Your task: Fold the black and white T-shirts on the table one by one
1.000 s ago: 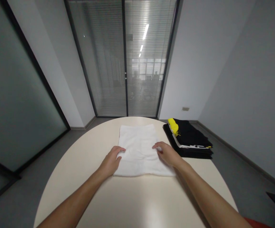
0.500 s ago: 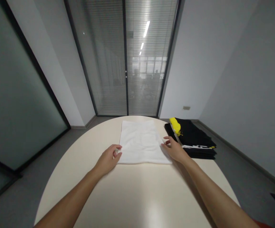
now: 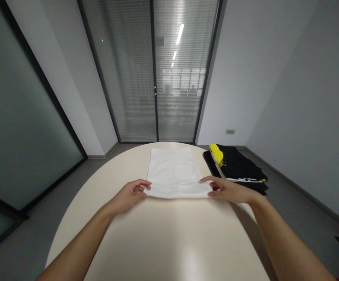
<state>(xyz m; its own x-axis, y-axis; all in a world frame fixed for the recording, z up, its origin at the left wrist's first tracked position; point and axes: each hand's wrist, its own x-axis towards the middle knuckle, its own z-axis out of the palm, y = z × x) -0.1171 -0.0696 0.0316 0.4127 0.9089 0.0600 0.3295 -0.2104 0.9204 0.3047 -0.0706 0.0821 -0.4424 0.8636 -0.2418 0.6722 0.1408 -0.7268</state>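
A folded white garment [image 3: 173, 169] lies flat at the far middle of the round table, with faint creases and its straight near edge towards me. My left hand [image 3: 132, 195] pinches its near left corner, thumb low and fingers curled above. At the near right corner, my right hand [image 3: 226, 189] grips the cloth between the thumb at the edge and the fingers over the top. Between the two hands the near edge bows slightly. The exact contact under the fingertips is hidden.
On the right of the table [image 3: 157, 238] a stack of folded black garments [image 3: 239, 162] with a yellow print sits close behind my right hand. Past the table's far edge stands a glass partition with blinds [image 3: 181, 109]. Walls rise on either side.
My right hand has come down to the near right corner and turned inward to take hold. My left hand has closed on the left corner. The near edge has shifted slightly away from me.
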